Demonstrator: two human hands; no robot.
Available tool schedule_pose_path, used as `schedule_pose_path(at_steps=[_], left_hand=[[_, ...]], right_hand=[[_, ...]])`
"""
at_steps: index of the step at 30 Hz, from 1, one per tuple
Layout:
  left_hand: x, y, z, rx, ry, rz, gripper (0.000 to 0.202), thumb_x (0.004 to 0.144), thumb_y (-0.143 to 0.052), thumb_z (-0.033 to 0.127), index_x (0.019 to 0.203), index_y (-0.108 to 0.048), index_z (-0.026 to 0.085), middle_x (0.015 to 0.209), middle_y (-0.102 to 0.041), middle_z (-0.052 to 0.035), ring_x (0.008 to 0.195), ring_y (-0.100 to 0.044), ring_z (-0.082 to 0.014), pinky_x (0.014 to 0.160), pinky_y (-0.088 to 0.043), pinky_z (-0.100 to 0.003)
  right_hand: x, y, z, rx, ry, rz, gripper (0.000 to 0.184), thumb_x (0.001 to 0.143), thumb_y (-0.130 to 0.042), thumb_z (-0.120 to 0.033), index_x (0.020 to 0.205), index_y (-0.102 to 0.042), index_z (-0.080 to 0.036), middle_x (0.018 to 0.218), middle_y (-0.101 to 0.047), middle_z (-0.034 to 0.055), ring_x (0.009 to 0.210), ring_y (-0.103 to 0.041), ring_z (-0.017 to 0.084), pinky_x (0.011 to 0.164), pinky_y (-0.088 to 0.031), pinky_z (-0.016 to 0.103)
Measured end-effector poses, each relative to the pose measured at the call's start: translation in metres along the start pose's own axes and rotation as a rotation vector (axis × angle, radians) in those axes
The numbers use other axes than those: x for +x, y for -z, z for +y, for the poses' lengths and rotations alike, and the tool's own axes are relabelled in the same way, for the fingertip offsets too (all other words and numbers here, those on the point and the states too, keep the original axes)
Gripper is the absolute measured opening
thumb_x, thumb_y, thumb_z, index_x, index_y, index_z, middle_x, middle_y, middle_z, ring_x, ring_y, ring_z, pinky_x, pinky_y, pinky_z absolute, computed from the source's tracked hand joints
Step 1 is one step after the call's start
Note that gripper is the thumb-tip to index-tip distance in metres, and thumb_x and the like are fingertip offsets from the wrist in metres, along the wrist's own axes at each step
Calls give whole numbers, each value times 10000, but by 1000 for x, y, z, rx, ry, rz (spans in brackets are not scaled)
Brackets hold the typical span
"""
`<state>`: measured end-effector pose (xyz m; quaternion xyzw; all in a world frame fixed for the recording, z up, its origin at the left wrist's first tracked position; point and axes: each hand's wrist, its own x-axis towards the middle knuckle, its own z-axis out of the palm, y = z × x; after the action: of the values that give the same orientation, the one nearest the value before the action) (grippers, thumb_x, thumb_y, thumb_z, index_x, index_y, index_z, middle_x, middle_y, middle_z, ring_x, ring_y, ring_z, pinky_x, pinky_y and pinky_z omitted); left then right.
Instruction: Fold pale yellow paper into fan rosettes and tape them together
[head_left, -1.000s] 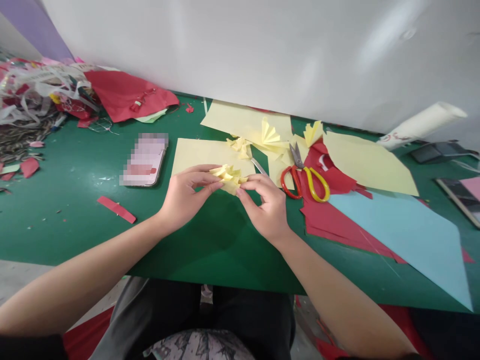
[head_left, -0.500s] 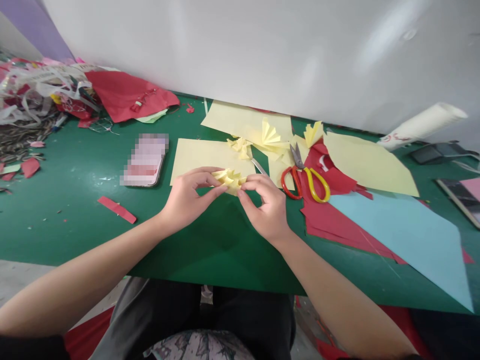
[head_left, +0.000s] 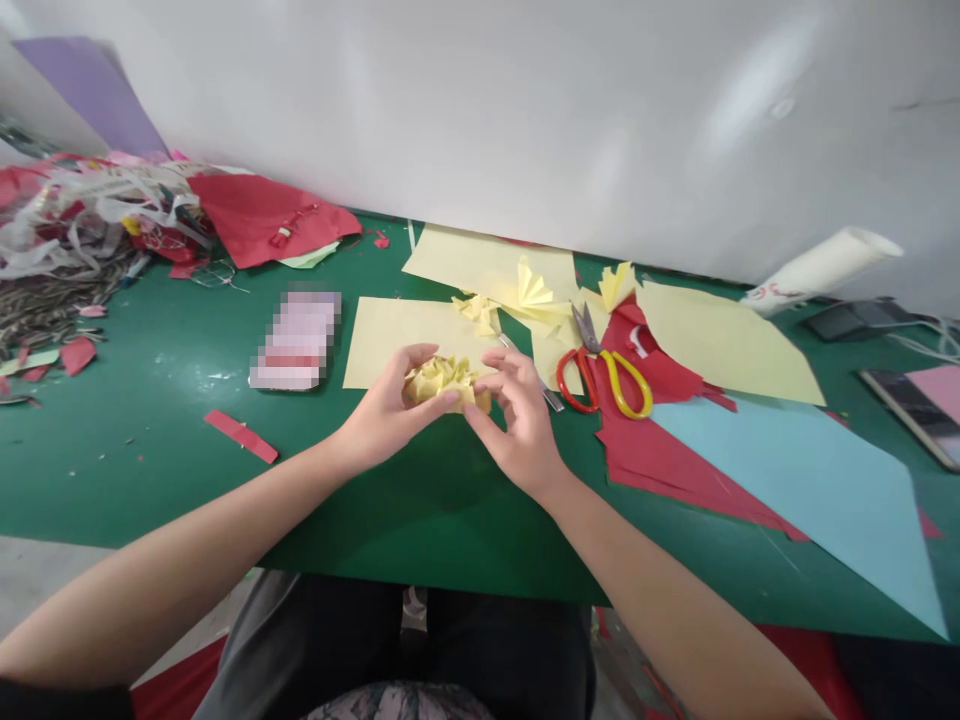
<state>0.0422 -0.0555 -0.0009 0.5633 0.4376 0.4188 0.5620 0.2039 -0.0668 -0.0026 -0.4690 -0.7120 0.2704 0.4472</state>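
Observation:
Between my two hands is a pleated yellow paper piece (head_left: 444,374), its ruffled folds fanning upward just above the table. My left hand (head_left: 382,412) cups its left side, thumb pressed along the front edge. At the right edge, the bent fingers and thumb of my right hand (head_left: 519,420) pinch the paper; part of it is hidden behind them. Pale yellow sheets (head_left: 382,335) lie behind my hands. A fanned yellow paper piece (head_left: 534,288) and crumpled yellow scraps (head_left: 477,310) rest on those sheets. Scissors (head_left: 606,370) with red and yellow handles lie right of my right hand.
Left on the green table (head_left: 172,480) are a blurred-out phone (head_left: 296,345) and a red strip (head_left: 241,436). A scrap heap (head_left: 82,230) fills the far left. Red paper (head_left: 652,465), a blue sheet (head_left: 795,470), a white roll (head_left: 825,265) and another phone (head_left: 907,410) occupy the right.
The pleated paper has turned and bunched into a rounder, fuller shape. My left hand has come further around it, and my right fingers have lifted and spread slightly. The view has tilted up a little.

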Motion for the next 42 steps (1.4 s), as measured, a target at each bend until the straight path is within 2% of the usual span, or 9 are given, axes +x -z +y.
schedule_pose_path(at_steps=[3,6,12,14,17,25,32,37,42], left_hand=[[0,-5,0,-190,19,17,406,762,-566,323,1106,-397,190,1116,-452,-62,993,-505,-158,869,-446,-313],[1,-9,0,-292,24,-6,408,767,-556,320,1113,-381,193,1111,-437,-62,989,-496,-155,849,-460,-297],[2,-20,-9,-22,-115,-158,522,860,-383,348,1320,-168,223,1255,-302,-117,1022,-462,-189,801,-487,-329],[3,-27,-12,123,-194,-246,547,877,-325,350,1360,-84,260,1313,-205,-117,1038,-447,-201,758,-503,-327],[9,-36,-12,318,-230,-203,559,885,-290,325,1371,-15,294,1348,-99,-105,1113,-405,-220,863,-463,-385],[43,-53,23,620,-216,-261,558,882,-264,364,1378,-72,195,1364,-70,-161,981,-530,-174,974,-377,-430],[47,-80,33,965,-263,-196,596,866,-302,399,1371,-104,153,1402,-138,-177,1184,-365,-355,885,-366,-563],[85,-77,53,867,-346,99,511,859,-378,315,1323,-259,136,1336,-199,-191,1178,-386,-289,989,-302,-463],[139,-83,55,878,-274,15,531,769,-512,191,1274,-350,215,1366,-151,-171,1245,-297,-356,970,-301,-519]], right_hand=[[-2,-5,2,288,-157,-66,247,755,-567,-334,966,-445,-299,1306,-305,40,1253,-328,214,953,-425,427],[-2,-7,3,522,-207,-152,460,760,-564,-362,1142,-309,-367,1311,-313,24,1204,-397,181,988,-404,418],[-3,-10,11,699,-263,-125,477,776,-500,-461,1187,-274,-372,1283,-350,29,1150,-449,193,891,-469,386],[-2,-9,14,703,-329,-57,384,805,-431,-481,1150,-328,-347,1193,-419,34,1071,-496,179,842,-486,363],[4,-4,17,733,-407,91,301,801,-449,-466,1067,-401,-334,1107,-458,12,943,-538,142,771,-497,311],[22,20,8,1098,-537,349,192,775,-493,-381,948,-429,-330,980,-550,-46,757,-575,104,574,-488,238],[30,37,12,1268,-563,489,167,744,-512,-224,898,-494,-286,878,-589,-47,740,-588,104,554,-484,221],[35,53,20,1266,-590,512,123,735,-515,-224,853,-516,-259,824,-588,-49,690,-579,91,555,-492,231],[38,63,29,1192,-539,497,129,720,-535,-261,848,-525,-265,857,-606,-44,737,-587,101,573,-495,242]])
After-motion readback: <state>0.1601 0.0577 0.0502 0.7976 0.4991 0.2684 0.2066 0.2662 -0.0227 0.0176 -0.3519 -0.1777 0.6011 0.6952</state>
